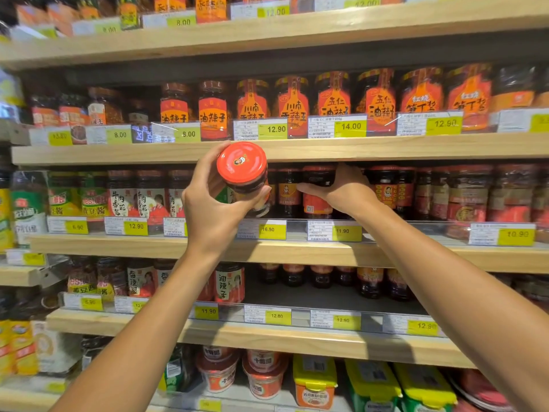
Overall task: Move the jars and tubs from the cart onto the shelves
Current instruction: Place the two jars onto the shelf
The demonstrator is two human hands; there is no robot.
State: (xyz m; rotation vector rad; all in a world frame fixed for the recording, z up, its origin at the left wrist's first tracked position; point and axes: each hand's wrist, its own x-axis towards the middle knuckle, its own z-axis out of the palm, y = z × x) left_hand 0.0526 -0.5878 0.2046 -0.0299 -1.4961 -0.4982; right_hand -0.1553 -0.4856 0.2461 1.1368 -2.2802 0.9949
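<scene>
My left hand (212, 203) grips a dark sauce jar with a red lid (242, 166), tilted so the lid faces me, in front of the middle wooden shelf (267, 252). My right hand (341, 191) reaches onto that shelf and holds the shoulder of a second dark jar with a red label (317, 203), which stands among similar jars. The cart is out of view.
Rows of chilli-sauce jars (380, 99) fill the shelf above. A lower shelf (326, 292) has jars set far back with free room in front. Red tubs (263, 373) and yellow-lidded tubs (315, 379) sit at the bottom. Price tags (335, 230) line each shelf edge.
</scene>
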